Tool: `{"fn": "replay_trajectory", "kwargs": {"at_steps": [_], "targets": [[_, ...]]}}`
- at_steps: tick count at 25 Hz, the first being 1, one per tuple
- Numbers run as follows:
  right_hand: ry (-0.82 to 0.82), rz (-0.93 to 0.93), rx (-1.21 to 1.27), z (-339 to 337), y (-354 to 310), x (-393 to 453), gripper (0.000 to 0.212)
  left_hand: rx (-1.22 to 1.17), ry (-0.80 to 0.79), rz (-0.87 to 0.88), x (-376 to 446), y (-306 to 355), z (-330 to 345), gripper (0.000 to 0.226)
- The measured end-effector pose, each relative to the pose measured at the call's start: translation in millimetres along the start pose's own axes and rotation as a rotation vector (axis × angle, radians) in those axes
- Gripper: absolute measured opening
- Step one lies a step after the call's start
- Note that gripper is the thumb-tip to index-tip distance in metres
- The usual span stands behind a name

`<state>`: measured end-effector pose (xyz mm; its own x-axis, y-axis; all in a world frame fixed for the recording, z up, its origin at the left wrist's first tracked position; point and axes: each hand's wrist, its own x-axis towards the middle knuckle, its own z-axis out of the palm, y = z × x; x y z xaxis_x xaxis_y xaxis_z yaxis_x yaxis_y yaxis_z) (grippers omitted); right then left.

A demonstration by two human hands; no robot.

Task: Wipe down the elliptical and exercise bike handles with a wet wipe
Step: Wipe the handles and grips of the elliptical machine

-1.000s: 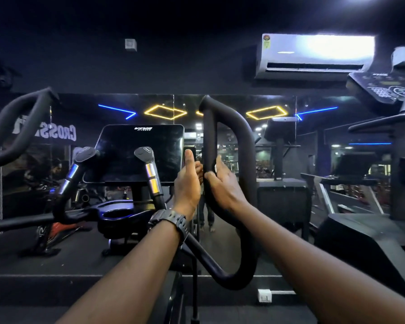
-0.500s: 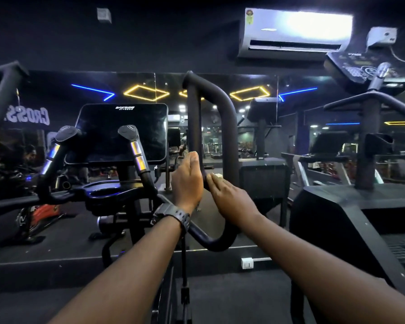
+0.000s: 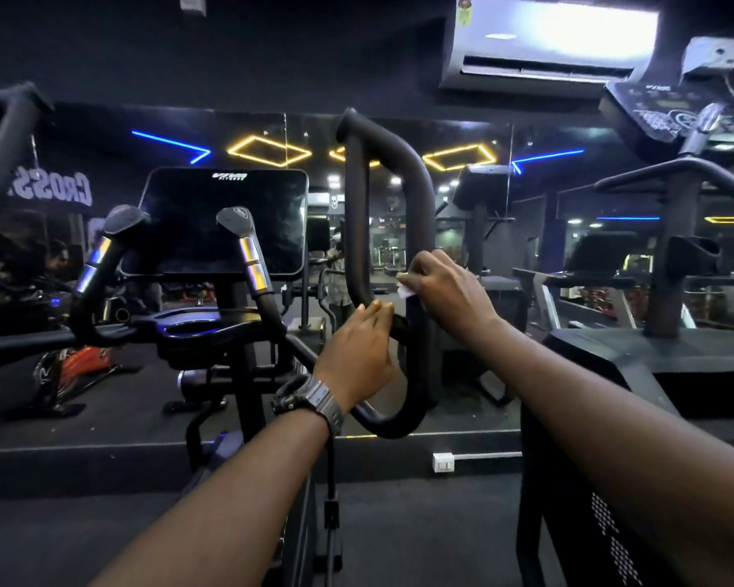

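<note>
The left hand (image 3: 359,351) grips the low part of the black loop handle (image 3: 416,192), fingers curled round the bar. The right hand (image 3: 439,286) is higher up on the loop's right bar and pinches a small white wipe (image 3: 404,288) against it. A dark screen (image 3: 225,220) sits to the left, with two short grips (image 3: 249,252) in front of it.

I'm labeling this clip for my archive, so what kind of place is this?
Almost certainly a commercial gym. An elliptical's looped handle and console screen fill the foreground, a wall mirror reflects more machines, and what looks like a treadmill stands to the right.
</note>
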<state>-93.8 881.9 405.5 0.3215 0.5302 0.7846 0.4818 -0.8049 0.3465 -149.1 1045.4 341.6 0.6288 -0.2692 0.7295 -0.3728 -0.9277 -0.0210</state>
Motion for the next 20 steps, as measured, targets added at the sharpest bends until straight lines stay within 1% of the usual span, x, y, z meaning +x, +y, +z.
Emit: {"fn": "replay_trajectory", "kwargs": {"at_steps": [1,3,4,5,7,9,10,12,13,14,16,18,19,20], "targets": [[-0.01,-0.015,0.024,9,-6,-18,0.022,0.009,0.014,0.003,-1,-1,1,0.064],[-0.07,-0.104,0.027,23,-18,-55,0.024,0.027,0.007,0.015,-2,-5,2,0.061],[-0.094,-0.142,0.015,25,-16,-60,0.025,0.035,-0.006,0.019,-2,-7,3,0.06],[-0.122,-0.141,0.017,23,-11,-53,0.024,0.045,-0.012,0.018,-1,-8,3,0.059],[-0.069,-0.02,0.077,16,0,-30,0.02,0.066,-0.016,0.022,1,-7,3,0.058],[-0.03,0.084,0.151,16,0,-33,0.016,0.083,-0.016,0.029,1,-4,2,0.057],[-0.034,0.078,0.167,20,-6,-48,0.016,0.088,-0.017,0.03,0,-3,2,0.057],[-0.121,-0.04,0.166,27,-22,-85,0.02,0.099,-0.026,0.031,-3,-2,2,0.058],[-0.172,-0.077,0.176,28,-21,-90,0.022,0.1,-0.036,0.024,-4,-2,1,0.058],[-0.205,-0.061,0.193,24,-17,-82,0.025,0.101,-0.042,0.014,-4,0,0,0.058],[-0.141,0.059,0.19,23,-5,-61,0.024,0.1,-0.043,0.0,-3,6,-1,0.056],[-0.091,0.115,0.232,29,-10,-72,0.023,0.095,-0.062,-0.017,-5,11,-1,0.058],[-0.111,0.086,0.258,35,-19,-92,0.026,0.087,-0.077,-0.025,-7,14,0,0.059],[-0.163,0.018,0.266,41,-32,-116,0.027,0.074,-0.084,-0.033,-9,16,1,0.061]]}}
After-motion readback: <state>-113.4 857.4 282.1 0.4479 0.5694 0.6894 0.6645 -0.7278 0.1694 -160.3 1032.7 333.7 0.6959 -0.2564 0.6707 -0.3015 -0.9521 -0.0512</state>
